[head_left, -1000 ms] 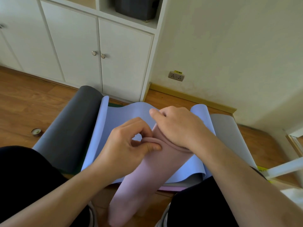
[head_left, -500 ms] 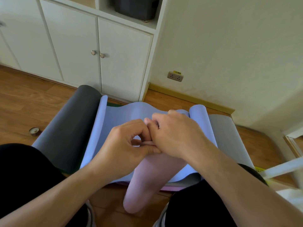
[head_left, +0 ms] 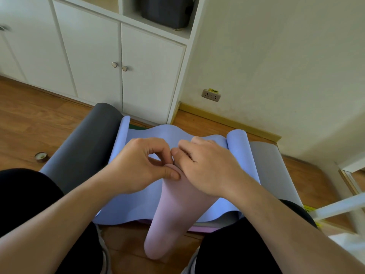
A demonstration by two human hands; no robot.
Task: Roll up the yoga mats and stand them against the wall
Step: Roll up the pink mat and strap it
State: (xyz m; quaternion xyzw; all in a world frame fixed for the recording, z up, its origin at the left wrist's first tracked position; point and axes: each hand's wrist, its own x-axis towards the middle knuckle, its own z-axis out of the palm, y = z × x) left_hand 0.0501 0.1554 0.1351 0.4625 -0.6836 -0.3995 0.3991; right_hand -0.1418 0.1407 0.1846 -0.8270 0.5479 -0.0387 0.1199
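Both hands pinching the top end of the pink mat, centre of frame

Left hand [head_left: 138, 165] has thumb and fingers clamped on the rolled end of the pink mat [head_left: 173, 218]; right hand [head_left: 209, 167] is curled over the same end, gripping it too. The pink roll slopes down to the floor [head_left: 39, 123] at bottom centre, lying over a wavy blue mat [head_left: 138, 204], with a dark grey mat [head_left: 79, 155] to its left. My guess at the risk: the core looks loose, so if the pinch slips it'll spring open or telescope. There's a yellow tag above the wall socket [head_left: 211, 95], upper right, too small to read.
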